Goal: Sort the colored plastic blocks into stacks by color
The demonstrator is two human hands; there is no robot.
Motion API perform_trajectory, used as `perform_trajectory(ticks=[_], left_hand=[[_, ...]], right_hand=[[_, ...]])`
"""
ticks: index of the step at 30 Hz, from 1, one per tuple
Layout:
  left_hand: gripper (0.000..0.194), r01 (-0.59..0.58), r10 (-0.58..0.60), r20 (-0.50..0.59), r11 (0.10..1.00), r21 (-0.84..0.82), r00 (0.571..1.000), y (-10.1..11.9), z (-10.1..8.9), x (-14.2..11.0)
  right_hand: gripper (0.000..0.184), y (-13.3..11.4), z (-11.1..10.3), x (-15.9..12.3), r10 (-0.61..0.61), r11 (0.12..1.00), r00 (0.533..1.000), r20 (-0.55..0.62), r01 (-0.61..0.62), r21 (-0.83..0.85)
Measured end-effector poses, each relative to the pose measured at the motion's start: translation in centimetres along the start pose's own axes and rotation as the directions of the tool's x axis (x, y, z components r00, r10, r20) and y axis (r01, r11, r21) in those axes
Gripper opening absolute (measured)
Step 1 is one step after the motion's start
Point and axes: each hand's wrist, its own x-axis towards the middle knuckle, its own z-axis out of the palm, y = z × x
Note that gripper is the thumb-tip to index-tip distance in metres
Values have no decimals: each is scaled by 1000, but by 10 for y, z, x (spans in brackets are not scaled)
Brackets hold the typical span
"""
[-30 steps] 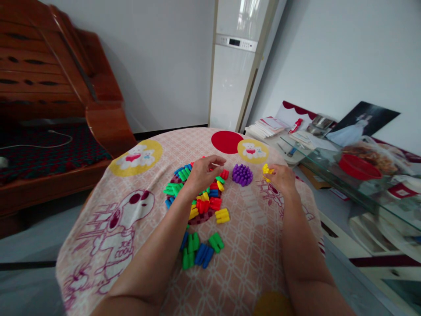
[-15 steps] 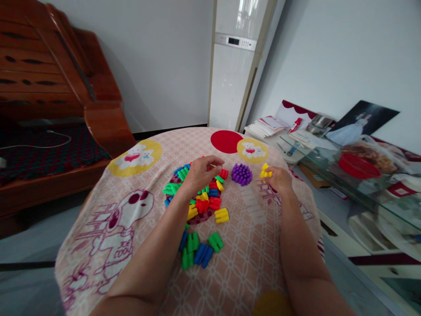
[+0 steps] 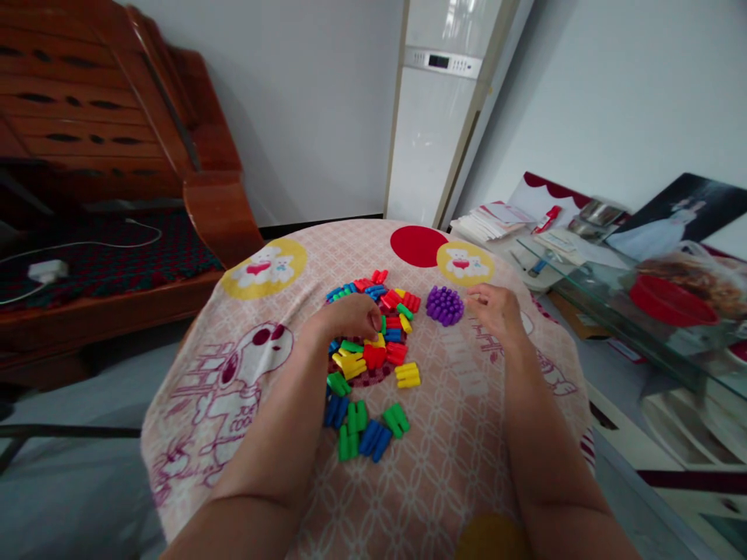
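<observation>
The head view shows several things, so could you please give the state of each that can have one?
Purple cluster, bunched, knobs up.
Coloured blocks, loosely scattered.
Left hand, fingers curled, over the coloured blocks.
Right hand, fingers bent, beside the purple cluster.
Tablecloth, spread, sides hanging down.
Display panel, looks dark.
White adapter, lying on the bench.

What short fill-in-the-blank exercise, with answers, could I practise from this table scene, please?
1. The left hand is over the mixed toy blocks; those nearest the camera are green and ____.
2. The peg-like pieces beside the right hand are ____.
3. The plain oval at the tablecloth's far side is ____.
4. The bench is made of ____.

Missing words: blue; purple; red; wood.
</observation>
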Motion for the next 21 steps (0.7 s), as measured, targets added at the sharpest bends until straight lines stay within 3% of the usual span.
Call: perform_trajectory(ticks=[6,9,11,15,18,21], left_hand=[[26,-22,17,30,983,180,999,13,20,12],[17,-40,27,69,982,182,997,10,19,12],[10,-50,45,39,988,148,998,7,16,12],[11,-130,121,-187,991,-35,975,6,11,14],[18,-242,162,-388,955,-168,907,14,14,18],[16,-333,198,-477,917,-218,856,26,20,20]], right_hand=[[23,-12,0,-3,-36,997,998,47,32,76],[20,-17,1,-3,-59,988,997,57,50,143],[19,-25,4,-5,-96,975,992,76,79,209],[20,-52,15,-14,-216,935,965,148,161,315],[24,-70,24,-21,-285,895,934,218,178,409],[27,-76,31,-23,-266,862,934,239,120,492]])
